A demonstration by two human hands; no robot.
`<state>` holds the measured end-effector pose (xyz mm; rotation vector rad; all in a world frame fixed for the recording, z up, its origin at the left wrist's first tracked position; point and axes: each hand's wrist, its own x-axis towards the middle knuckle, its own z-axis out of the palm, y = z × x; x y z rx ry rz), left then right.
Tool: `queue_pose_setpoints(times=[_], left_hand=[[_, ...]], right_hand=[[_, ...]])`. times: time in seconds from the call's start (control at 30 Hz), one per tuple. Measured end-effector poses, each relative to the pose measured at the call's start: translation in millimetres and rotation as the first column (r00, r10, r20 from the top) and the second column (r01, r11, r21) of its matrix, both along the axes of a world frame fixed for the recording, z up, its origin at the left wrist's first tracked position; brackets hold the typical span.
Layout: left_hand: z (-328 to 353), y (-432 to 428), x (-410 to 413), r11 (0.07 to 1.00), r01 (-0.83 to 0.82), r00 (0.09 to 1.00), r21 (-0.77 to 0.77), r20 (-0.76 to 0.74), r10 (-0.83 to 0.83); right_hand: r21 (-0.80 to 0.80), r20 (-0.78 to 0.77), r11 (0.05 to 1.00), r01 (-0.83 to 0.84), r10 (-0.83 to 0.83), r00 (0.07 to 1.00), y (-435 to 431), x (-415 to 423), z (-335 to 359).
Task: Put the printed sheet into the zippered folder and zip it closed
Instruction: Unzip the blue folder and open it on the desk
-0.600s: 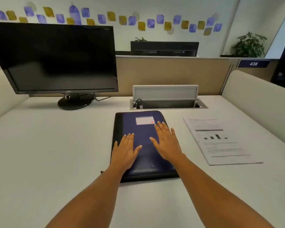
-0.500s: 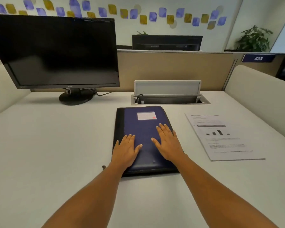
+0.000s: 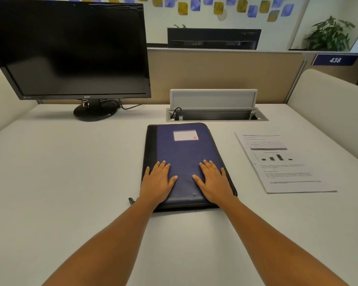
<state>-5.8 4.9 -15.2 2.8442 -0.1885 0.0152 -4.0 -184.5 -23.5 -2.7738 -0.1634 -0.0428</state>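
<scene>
A dark blue zippered folder (image 3: 184, 149) with a black spine and a small white label lies closed on the white desk in front of me. My left hand (image 3: 157, 181) rests flat on its near left part, fingers straight. My right hand (image 3: 213, 182) lies flat on its near right part, reaching the folder's right edge. A zipper pull (image 3: 131, 201) sticks out at the near left corner. The printed sheet (image 3: 281, 162), with text and a small bar chart, lies flat on the desk to the right of the folder, untouched.
A black monitor (image 3: 70, 50) on a round stand is at the back left. An open cable box (image 3: 215, 114) with a raised lid sits behind the folder. Beige partitions (image 3: 225, 75) enclose the desk (image 3: 60, 172) at the back and sides.
Both hands have slid toward me along the folder's cover, the right one also toward its right edge. The view has tilted downward. The folder and sheet stayed in place.
</scene>
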Motion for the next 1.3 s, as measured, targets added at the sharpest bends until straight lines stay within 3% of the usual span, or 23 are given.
queue_pose_setpoints(times=[0.17, 0.37, 0.67, 0.83, 1.03, 1.17, 1.3], left_hand=[[-0.4, -0.8, 0.8, 1.0, -0.007, 1.0, -0.001, -0.007, 0.007], [-1.9, -0.4, 0.8, 0.996, -0.08, 0.997, 0.038, -0.02, 0.081], [7.7, -0.7, 7.7, 0.974, -0.221, 0.968, 0.042, -0.113, 0.225], [12.6, 13.2, 16.8, 0.957, -0.289, 0.947, 0.028, -0.135, 0.29], [15.1, 27.8, 27.0, 0.937, -0.349, 0.924, 0.028, -0.157, 0.349], [13.0, 34.3, 31.0, 0.927, -0.374, 0.914, 0.038, -0.155, 0.375], [11.1, 37.6, 33.6, 0.921, -0.386, 0.907, 0.05, -0.16, 0.389]], right_hand=[[-0.012, 0.009, 1.0, 0.023, -0.023, 1.0, 0.1, -0.8, 1.8], [-0.005, -0.097, 0.977, 0.214, -0.214, 0.972, 1.4, -0.5, 11.5], [0.199, -0.228, 0.905, 0.375, -0.329, 0.916, -9.2, -3.1, 35.2], [0.214, -0.243, 0.918, 0.333, -0.28, 0.929, -2.2, -10.9, 40.4], [0.416, -0.393, 0.83, 0.373, -0.205, 0.896, 15.4, -18.3, 48.5], [0.588, -0.584, 0.699, 0.407, 0.018, 0.812, 32.9, -26.7, 51.2], [0.657, -0.65, 0.656, 0.373, 0.242, 0.72, 45.4, -33.4, 51.9]])
